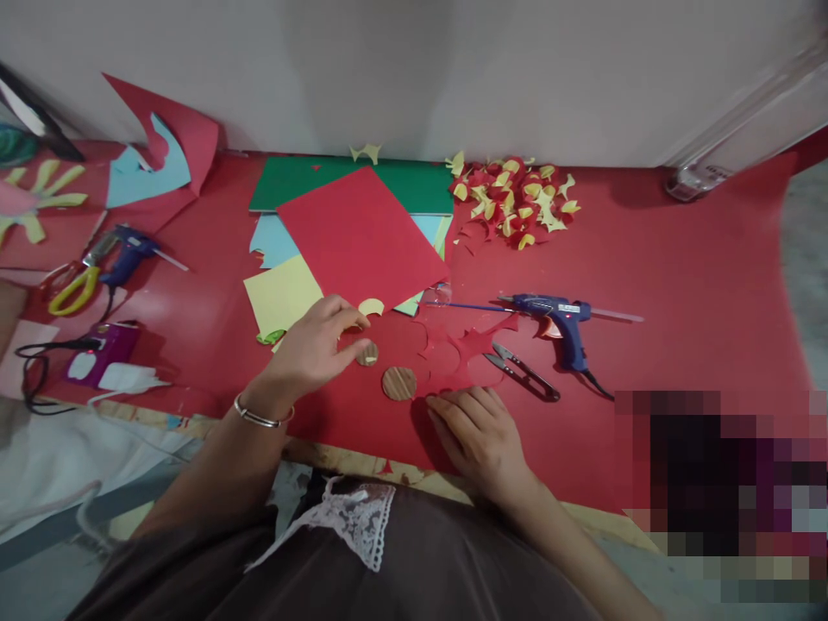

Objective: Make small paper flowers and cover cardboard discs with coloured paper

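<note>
My left hand [316,342] reaches over the table, palm down, with a gap between thumb and fingers. Its thumb tip is at a small wood-grain disc [368,354]; whether it touches the disc I cannot tell. A curved yellow paper piece [371,307] lies just beyond the fingers. Between my hands lies a larger wood-grain disc [399,384]. My right hand [479,435] rests on the table to the right of that disc, fingers curled together, with nothing visible in them. Thread snips [523,373] and red paper scraps [469,347] lie beyond it.
A blue glue gun [557,315] lies at right, another [131,252] at left near yellow-handled scissors [74,291]. Red [366,237], green [278,185] and yellow sheets [281,295] overlap centrally. A pile of red-yellow paper pieces [517,200] sits by the wall; a purple power block [103,354] stands left.
</note>
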Demonstrator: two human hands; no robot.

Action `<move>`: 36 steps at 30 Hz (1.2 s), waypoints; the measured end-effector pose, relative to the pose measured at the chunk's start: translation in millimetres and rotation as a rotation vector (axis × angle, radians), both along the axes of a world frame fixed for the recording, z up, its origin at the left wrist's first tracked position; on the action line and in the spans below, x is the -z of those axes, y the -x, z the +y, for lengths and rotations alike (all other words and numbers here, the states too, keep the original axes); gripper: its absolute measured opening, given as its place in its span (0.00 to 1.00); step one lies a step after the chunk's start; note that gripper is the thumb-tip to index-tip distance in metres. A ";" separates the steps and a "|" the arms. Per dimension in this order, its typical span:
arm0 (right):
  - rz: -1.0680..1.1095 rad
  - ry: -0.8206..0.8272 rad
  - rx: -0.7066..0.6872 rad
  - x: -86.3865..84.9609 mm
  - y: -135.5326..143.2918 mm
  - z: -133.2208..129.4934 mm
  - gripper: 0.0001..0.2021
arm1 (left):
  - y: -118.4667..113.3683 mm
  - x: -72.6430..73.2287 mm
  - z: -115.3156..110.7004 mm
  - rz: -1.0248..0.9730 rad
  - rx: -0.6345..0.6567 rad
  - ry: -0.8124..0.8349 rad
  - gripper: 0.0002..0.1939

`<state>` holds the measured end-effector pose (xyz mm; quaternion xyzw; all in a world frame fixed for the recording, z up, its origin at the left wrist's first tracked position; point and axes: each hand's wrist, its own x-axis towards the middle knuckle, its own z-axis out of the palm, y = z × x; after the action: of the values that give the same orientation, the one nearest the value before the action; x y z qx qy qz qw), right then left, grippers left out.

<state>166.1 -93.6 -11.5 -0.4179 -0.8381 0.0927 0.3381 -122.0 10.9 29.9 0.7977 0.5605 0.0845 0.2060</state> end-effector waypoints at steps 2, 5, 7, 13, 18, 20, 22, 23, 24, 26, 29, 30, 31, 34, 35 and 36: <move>0.009 -0.005 0.002 -0.9 -0.4 0.5 0.07 | -0.4 1.2 -5.1 0.000 0.034 0.067 0.11; 0.027 -0.018 0.008 -3.0 -2.0 0.3 0.07 | -2.7 -1.3 -9.3 -0.038 0.039 0.127 0.08; 0.048 -0.021 0.022 -4.6 -3.2 -1.2 0.08 | -6.7 -8.9 -11.9 -0.088 -0.022 0.184 0.08; 0.038 -0.047 0.125 -10.2 -1.2 -7.1 0.17 | -43.9 -32.4 -34.7 -0.511 -0.039 0.409 0.03; -0.002 -0.030 0.150 -7.3 -5.6 -13.4 0.16 | -82.9 -19.3 -50.2 -0.696 0.070 0.596 0.03; 0.000 -0.014 0.185 -5.1 -10.1 -18.2 0.16 | -90.8 -13.6 -47.7 -0.645 0.059 0.576 0.03; 0.011 -0.003 0.198 -3.7 -14.1 -23.7 0.15 | -94.6 -10.1 -41.8 -0.473 0.100 0.457 0.03; 0.014 0.003 0.195 -3.2 -15.6 -26.5 0.15 | -95.5 -8.9 -38.6 -0.351 0.135 0.372 0.04; 0.013 0.010 0.189 -2.8 -16.7 -29.3 0.16 | -96.2 -7.8 -35.6 -0.230 0.173 0.295 0.05; -0.005 0.027 0.182 -1.8 -18.1 -34.3 0.17 | -97.3 -5.1 -31.3 -0.066 0.228 0.199 0.09; -0.035 0.051 0.205 -0.1 -19.1 -40.0 0.20 | -99.2 -0.4 -28.9 -0.018 0.269 0.190 0.08; -0.041 0.058 0.217 0.4 -19.4 -41.4 0.20 | -100.0 1.0 -28.6 -0.020 0.272 0.188 0.06; -0.042 0.063 0.225 0.7 -19.6 -42.4 0.21 | -100.7 2.1 -28.3 -0.021 0.274 0.184 0.04; -0.033 0.072 0.238 1.0 -20.5 -44.3 0.22 | -102.8 4.1 -26.4 -0.044 0.274 0.165 0.02; -0.031 0.077 0.242 1.1 -20.9 -44.7 0.22 | -103.4 4.4 -25.3 -0.057 0.276 0.168 0.04; -0.030 0.083 0.244 1.3 -21.5 -45.2 0.22 | -103.9 4.3 -23.9 -0.070 0.276 0.174 0.05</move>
<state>187.6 -138.8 -12.8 -0.5319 -0.7814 0.0793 0.3165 -18.1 -13.0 25.6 0.8429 0.4432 0.0345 0.3033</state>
